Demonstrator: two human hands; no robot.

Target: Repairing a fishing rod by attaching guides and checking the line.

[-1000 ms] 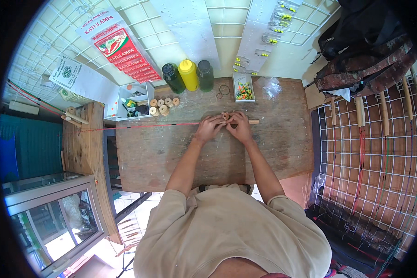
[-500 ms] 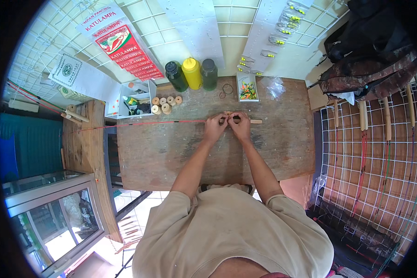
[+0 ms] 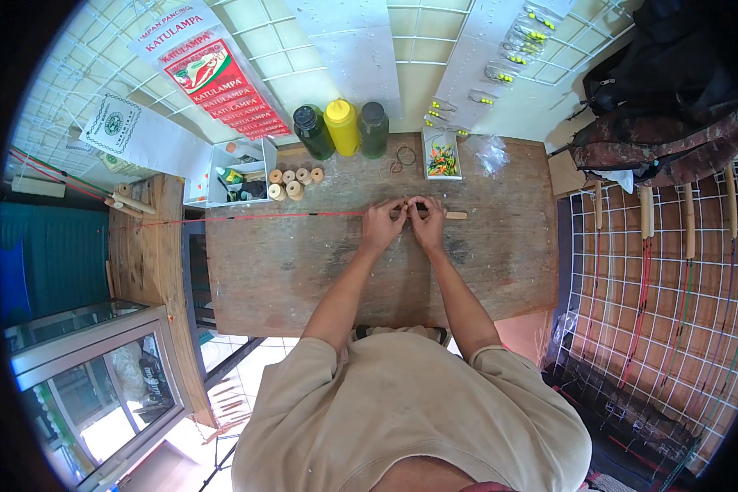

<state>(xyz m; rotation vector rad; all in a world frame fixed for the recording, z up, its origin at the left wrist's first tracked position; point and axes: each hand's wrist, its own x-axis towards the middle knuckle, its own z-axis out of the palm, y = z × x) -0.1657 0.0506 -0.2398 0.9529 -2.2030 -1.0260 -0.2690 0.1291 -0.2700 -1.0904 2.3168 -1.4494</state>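
Observation:
A thin red rod (image 3: 303, 215) with a pale wooden handle (image 3: 456, 216) lies across the worn wooden table (image 3: 500, 271). My left hand (image 3: 383, 223) and my right hand (image 3: 426, 221) meet at the handle's front part, fingers pinched round a small brown piece (image 3: 405, 205), mostly hidden by the fingertips; I cannot make out its exact shape. Behind my hands lie a group of wooden spools (image 3: 295, 189), some loose thin loops (image 3: 402, 160), a white box of small colourful pieces (image 3: 441, 170) and a clear plastic bag (image 3: 489, 156).
A compartment box (image 3: 216, 197) and three bottles (image 3: 341, 133) stand along the back. Black and camouflage bags (image 3: 656, 139) hang at right above rods on a wire rack (image 3: 611, 312). A wooden ledge (image 3: 148, 254) and glass cabinet (image 3: 107, 385) are at left.
Both hands have drawn closer in a pinch over the small brown piece, which is more covered now. The view has shifted slightly, so the table appears a little to the right.

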